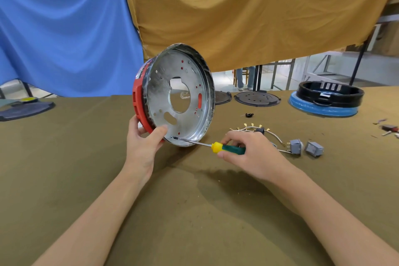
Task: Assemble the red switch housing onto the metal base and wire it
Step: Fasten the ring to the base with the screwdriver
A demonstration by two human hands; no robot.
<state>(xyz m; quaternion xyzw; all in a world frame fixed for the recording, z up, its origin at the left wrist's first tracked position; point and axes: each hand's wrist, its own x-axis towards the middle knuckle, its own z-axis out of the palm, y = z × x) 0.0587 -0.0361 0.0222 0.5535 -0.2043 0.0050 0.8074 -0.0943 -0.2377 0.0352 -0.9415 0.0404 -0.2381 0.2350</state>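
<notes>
Metal base point(183, 84): round pan, tilted on edge at table centre, open face toward the viewer.
Red switch housing point(139, 101): ring seated on the pan's back, at 9 o'clock of it.
Left hand point(143, 142): grips the rim and housing at 7 o'clock.
Right hand point(248, 151): closed round the screwdriver point(216, 147); tip at a hole at 6 o'clock.
Wire harness point(259, 130) with grey switches point(306, 148): lying unconnected at 3 o'clock.
Step judged: screwing housing to base. Next: keep the tip seated while turning.
</notes>
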